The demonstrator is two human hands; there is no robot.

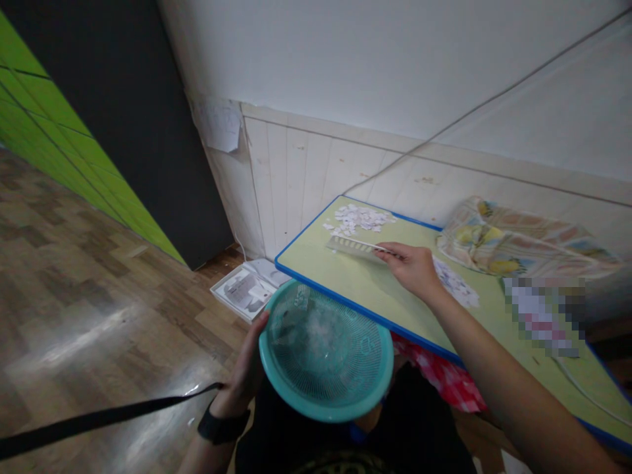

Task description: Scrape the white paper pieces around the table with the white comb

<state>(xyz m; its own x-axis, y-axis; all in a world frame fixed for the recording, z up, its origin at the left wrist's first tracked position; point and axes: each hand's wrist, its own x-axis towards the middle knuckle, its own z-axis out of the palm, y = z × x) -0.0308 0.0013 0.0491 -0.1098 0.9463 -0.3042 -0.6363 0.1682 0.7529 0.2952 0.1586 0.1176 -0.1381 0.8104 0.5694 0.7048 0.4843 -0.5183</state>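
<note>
My left hand (245, 375) grips the rim of a teal plastic sieve basket (375, 388), held below the near edge of the table, with some white bits in its bottom. My right hand (413, 268) reaches over the yellow-green table (345, 276) and holds a flat white comb-like strip (353, 247) lying on the tabletop. Just beyond the strip lies a pile of small white paper pieces (358, 218) near the table's far left corner. More white pieces (457, 284) lie to the right of my wrist.
A patterned cloth (513, 240) is bunched at the table's back right against the white wall. A white box (244, 289) lies on the wooden floor beside the table. A black strap (99, 418) crosses the lower left. Red checked fabric (439, 378) shows under the table edge.
</note>
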